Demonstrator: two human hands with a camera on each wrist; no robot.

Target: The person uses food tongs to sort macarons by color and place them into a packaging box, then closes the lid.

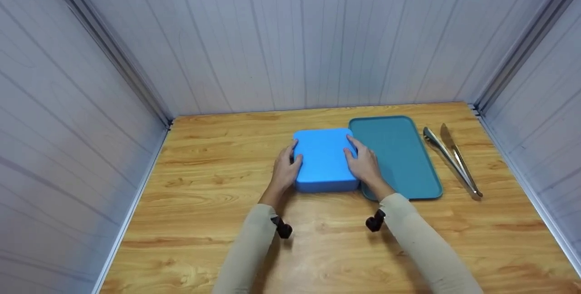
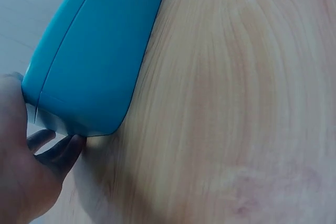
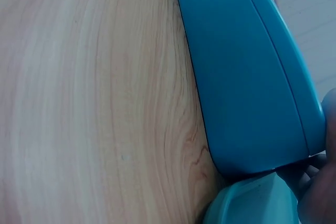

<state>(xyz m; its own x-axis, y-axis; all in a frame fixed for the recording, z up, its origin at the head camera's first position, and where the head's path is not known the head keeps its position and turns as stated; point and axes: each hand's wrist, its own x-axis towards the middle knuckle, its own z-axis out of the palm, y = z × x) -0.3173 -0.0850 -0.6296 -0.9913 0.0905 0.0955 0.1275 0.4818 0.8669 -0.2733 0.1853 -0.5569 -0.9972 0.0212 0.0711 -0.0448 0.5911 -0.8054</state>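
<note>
A blue lidded box (image 1: 324,155) sits on the wooden table between my two hands, with a seam below its top in both wrist views. My left hand (image 1: 285,169) grips its left side, thumb at the lid's edge and fingers against the side wall. On the opposite side my right hand (image 1: 364,163) holds it the same way, thumb and a finger at the lid's right edge. In the left wrist view, fingertips (image 2: 65,153) press the box's end. The contents are hidden by the lid.
A teal tray (image 1: 401,158) lies directly right of the box, partly under my right hand and wrist. Farther right rests a pair of metal tongs (image 1: 455,161) with its arms spread. Pale panel walls (image 1: 299,35) enclose the wooden table (image 1: 204,185) at the back and sides.
</note>
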